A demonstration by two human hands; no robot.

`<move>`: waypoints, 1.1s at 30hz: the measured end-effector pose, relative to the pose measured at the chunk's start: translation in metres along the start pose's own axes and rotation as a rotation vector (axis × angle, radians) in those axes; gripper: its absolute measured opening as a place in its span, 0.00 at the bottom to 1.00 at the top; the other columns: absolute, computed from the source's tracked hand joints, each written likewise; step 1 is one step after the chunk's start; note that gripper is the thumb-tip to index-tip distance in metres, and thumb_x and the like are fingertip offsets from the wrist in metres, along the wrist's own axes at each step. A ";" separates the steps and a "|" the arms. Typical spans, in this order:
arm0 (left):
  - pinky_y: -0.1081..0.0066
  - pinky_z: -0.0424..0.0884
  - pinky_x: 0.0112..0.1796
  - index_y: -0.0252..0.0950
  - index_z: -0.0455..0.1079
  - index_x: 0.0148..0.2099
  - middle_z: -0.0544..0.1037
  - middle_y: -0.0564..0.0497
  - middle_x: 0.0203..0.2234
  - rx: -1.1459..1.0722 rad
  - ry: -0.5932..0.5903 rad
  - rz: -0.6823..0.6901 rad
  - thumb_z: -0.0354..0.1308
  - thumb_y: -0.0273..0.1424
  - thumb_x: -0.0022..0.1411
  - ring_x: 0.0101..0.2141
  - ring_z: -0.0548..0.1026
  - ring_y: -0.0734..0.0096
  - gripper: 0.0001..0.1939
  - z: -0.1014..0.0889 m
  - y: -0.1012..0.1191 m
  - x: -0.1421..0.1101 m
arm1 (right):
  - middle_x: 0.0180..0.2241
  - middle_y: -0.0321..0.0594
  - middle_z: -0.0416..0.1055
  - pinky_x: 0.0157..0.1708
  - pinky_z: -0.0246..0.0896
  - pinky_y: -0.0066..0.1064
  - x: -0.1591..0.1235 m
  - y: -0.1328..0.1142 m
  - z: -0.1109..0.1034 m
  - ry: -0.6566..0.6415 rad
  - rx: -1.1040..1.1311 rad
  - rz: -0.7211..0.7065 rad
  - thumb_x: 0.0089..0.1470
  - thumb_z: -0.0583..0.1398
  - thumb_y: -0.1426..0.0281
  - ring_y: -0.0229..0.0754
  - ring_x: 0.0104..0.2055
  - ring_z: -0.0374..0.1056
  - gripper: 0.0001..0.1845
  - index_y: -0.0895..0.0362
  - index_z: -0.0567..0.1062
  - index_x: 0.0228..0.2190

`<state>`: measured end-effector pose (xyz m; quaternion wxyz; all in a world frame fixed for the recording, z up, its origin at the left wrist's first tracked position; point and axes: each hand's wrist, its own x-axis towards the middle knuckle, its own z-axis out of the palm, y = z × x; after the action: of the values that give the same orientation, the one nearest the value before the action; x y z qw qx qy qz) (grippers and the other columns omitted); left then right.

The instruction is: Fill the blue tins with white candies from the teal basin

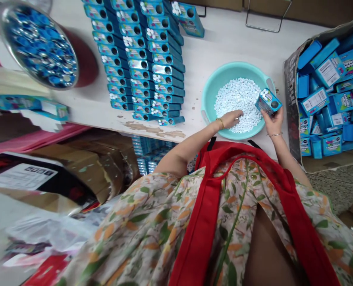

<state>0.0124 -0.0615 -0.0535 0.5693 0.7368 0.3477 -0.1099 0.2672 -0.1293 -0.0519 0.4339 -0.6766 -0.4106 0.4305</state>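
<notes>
Head view, the only feed I had: left hand (232,118) was down in the white pellets (238,93), fingers curled in; I couldn't tell if any were pinched. Right hand (274,122) was closed round a box (268,101), held tilted over the right side of the basin (208,95), dark round opening in view. Fill level inside that one: couldn't tell. Basin sat on the white table (238,43), pellets spread over most of its floor. Progress, my read: well along by count. Three long columns of boxes (139,74) stood left of the basin, plus a single box (191,24) beside the top of the third. Openings I could make out there looked dark and uncovered, so nothing read as closed up. White spots by many openings could have been print or pellets; too small to call. Carton (292,99) on the right held a jumbled heap of boxes, one showing an opening; couldn't tell whether those were done or waiting. Pot (87,59) at far left was loaded with shiny blue and silver pieces, well apart from both hands.
</notes>
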 end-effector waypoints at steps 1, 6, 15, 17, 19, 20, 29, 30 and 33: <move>0.58 0.74 0.56 0.30 0.71 0.62 0.80 0.35 0.56 -0.042 0.005 0.026 0.55 0.26 0.69 0.52 0.78 0.54 0.21 -0.005 0.000 -0.003 | 0.48 0.40 0.75 0.61 0.78 0.54 0.001 0.001 0.000 0.034 0.004 0.001 0.55 0.71 0.42 0.50 0.53 0.78 0.35 0.48 0.71 0.53; 0.62 0.74 0.50 0.34 0.71 0.60 0.82 0.39 0.51 -0.078 0.086 0.149 0.58 0.35 0.72 0.46 0.79 0.58 0.18 -0.054 0.013 -0.046 | 0.48 0.40 0.77 0.61 0.78 0.55 0.002 -0.001 0.000 0.065 -0.029 -0.009 0.56 0.72 0.47 0.50 0.53 0.79 0.31 0.49 0.72 0.53; 0.60 0.75 0.53 0.35 0.74 0.62 0.81 0.41 0.54 0.388 0.080 0.035 0.56 0.30 0.73 0.53 0.81 0.55 0.18 -0.143 0.107 -0.091 | 0.59 0.47 0.80 0.67 0.73 0.60 -0.008 -0.013 0.016 -0.081 -0.289 -0.162 0.60 0.63 0.62 0.57 0.63 0.76 0.23 0.49 0.74 0.56; 0.60 0.76 0.52 0.34 0.76 0.60 0.81 0.40 0.53 0.496 0.034 -0.036 0.55 0.28 0.74 0.52 0.81 0.54 0.17 -0.147 0.132 -0.087 | 0.60 0.47 0.79 0.66 0.74 0.60 -0.011 -0.013 0.020 -0.093 -0.324 -0.201 0.62 0.61 0.62 0.57 0.63 0.76 0.22 0.49 0.74 0.57; 0.60 0.77 0.50 0.31 0.77 0.58 0.82 0.37 0.51 0.577 -0.004 -0.099 0.54 0.25 0.74 0.51 0.82 0.53 0.16 -0.148 0.158 -0.084 | 0.60 0.48 0.79 0.65 0.75 0.59 -0.012 -0.011 0.022 -0.097 -0.342 -0.244 0.63 0.60 0.61 0.58 0.63 0.76 0.22 0.49 0.74 0.57; 0.60 0.77 0.49 0.30 0.77 0.58 0.82 0.36 0.50 0.607 -0.017 -0.120 0.53 0.24 0.74 0.50 0.82 0.53 0.16 -0.147 0.171 -0.083 | 0.60 0.49 0.79 0.65 0.75 0.59 -0.013 -0.010 0.023 -0.100 -0.345 -0.261 0.64 0.59 0.62 0.58 0.63 0.76 0.22 0.49 0.74 0.58; 0.58 0.74 0.50 0.36 0.75 0.59 0.80 0.39 0.50 0.598 0.208 -0.149 0.45 0.27 0.80 0.52 0.79 0.52 0.18 -0.143 0.146 -0.087 | 0.59 0.49 0.79 0.69 0.70 0.63 -0.017 -0.018 0.022 -0.105 -0.285 -0.144 0.61 0.63 0.56 0.59 0.63 0.76 0.22 0.48 0.75 0.55; 0.56 0.74 0.50 0.38 0.74 0.60 0.79 0.38 0.52 0.566 0.266 -0.180 0.45 0.28 0.80 0.52 0.78 0.51 0.18 -0.142 0.121 -0.079 | 0.59 0.48 0.79 0.69 0.70 0.63 -0.017 -0.021 0.021 -0.092 -0.261 -0.120 0.60 0.65 0.56 0.60 0.64 0.76 0.22 0.48 0.76 0.54; 0.53 0.73 0.54 0.38 0.72 0.62 0.77 0.36 0.58 0.452 0.260 -0.301 0.46 0.26 0.78 0.56 0.76 0.47 0.18 -0.124 0.051 -0.041 | 0.59 0.46 0.79 0.69 0.69 0.63 -0.017 -0.029 0.014 -0.043 -0.208 -0.063 0.59 0.66 0.55 0.59 0.64 0.75 0.23 0.47 0.75 0.53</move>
<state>-0.0142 0.0311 0.0487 0.3188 0.7930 0.4896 -0.1725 0.2434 -0.1339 -0.0247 0.3656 -0.6954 -0.4832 0.3864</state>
